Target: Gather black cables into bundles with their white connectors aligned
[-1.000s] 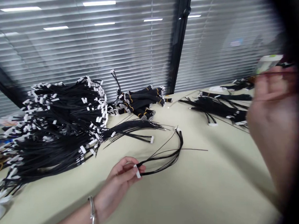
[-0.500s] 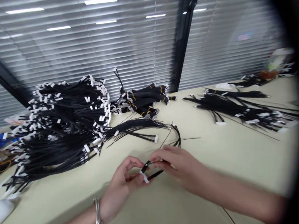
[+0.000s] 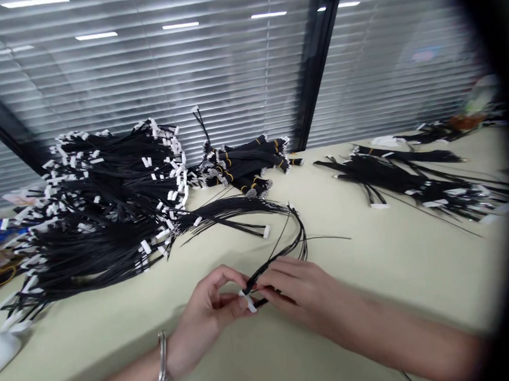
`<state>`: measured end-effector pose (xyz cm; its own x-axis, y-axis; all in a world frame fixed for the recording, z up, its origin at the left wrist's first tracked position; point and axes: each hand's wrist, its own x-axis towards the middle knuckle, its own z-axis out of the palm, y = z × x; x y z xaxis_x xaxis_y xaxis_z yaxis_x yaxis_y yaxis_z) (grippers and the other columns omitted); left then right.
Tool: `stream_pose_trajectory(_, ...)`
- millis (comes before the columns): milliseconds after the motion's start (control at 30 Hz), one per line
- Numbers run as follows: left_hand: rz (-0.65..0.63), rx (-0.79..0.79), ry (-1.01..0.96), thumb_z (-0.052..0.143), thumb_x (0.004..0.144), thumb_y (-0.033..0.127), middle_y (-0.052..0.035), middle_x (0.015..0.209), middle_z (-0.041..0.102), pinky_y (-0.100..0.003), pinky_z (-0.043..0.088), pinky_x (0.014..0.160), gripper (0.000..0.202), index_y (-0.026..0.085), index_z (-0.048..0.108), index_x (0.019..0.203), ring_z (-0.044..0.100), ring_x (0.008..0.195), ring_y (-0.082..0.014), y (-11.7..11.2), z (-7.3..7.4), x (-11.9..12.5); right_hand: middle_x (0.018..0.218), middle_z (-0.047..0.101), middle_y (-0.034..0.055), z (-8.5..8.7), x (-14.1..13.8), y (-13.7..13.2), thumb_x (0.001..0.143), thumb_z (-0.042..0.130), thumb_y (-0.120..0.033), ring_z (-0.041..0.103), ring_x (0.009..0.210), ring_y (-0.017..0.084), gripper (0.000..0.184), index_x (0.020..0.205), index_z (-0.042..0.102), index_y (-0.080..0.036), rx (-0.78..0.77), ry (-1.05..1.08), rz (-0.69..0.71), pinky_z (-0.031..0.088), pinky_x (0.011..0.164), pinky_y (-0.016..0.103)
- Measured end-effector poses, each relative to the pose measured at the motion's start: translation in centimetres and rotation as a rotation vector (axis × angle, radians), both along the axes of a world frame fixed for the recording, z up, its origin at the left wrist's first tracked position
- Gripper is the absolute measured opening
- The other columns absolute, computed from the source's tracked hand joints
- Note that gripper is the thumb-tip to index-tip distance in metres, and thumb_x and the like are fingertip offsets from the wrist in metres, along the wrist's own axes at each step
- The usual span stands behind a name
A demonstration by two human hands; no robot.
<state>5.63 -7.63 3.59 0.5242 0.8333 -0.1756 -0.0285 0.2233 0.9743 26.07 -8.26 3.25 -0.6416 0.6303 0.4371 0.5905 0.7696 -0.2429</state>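
Note:
Near the front of the table, my left hand (image 3: 216, 305) pinches a white plug connector (image 3: 248, 300) between thumb and fingers. Black wires (image 3: 259, 272) run out of the connector toward the upper right and curve into a loose bundle. Close beside it, my right hand (image 3: 297, 285) is closed, its fingertips pressed together on a thin black wire (image 3: 260, 288) by the connector. Its palm and lower fingers hide part of the wires. A silver bracelet (image 3: 162, 363) circles my left wrist.
A big heap of black cables with white connectors (image 3: 113, 205) fills the left. Behind lie black bundles with yellow bands (image 3: 248, 162). More cables (image 3: 400, 181) spread at the right. A white rounded object (image 3: 3, 352) sits at the left edge. Blinds (image 3: 213, 72) cover the window behind.
My right hand has shifted slightly and its fingers are curled lower over the wires near the connector. More of the black wires show above it. The left hand holds the connector as before.

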Motion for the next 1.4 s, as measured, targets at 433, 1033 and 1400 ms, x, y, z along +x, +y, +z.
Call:
stream_pose_trajectory(433,-0.008,-0.004,0.021,0.063,0.080,0.020,-0.0036,0.103,0.051,-0.029,0.057,0.065,0.015,0.018,0.051,0.089,0.059,0.078,-0.0131,0.1,0.1,0.0,0.084,0.057,0.0012,0.5,0.1,-0.2,0.081,0.050,-0.002,0.048,0.074,0.015,0.014,0.086,0.055,-0.013,0.105,-0.146,0.052,0.039,0.071,0.029)
stream_pose_trajectory(1033,-0.034,-0.016,0.005,0.061,0.081,0.020,-0.0049,0.103,0.050,-0.018,0.053,0.046,0.017,0.018,0.048,0.090,0.065,0.080,-0.0192,0.0,0.2,-0.1,0.089,0.054,0.0024,0.7,0.4,-0.8,0.076,0.050,-0.001,0.047,0.079,0.018,0.020,0.093,0.053,-0.012,0.222,-0.335,0.068,0.038,0.073,0.034)
stream_pose_trajectory(1400,-0.045,-0.026,-0.019,0.064,0.079,0.020,-0.0049,0.097,0.054,-0.018,0.053,0.044,0.021,0.018,0.047,0.091,0.065,0.077,-0.0188,0.0,0.0,-0.1,0.088,0.054,0.0029,1.0,0.4,-1.1,0.071,0.050,0.002,0.048,0.081,0.018,0.026,0.091,0.052,-0.015,0.114,-0.326,0.061,0.039,0.074,0.034)
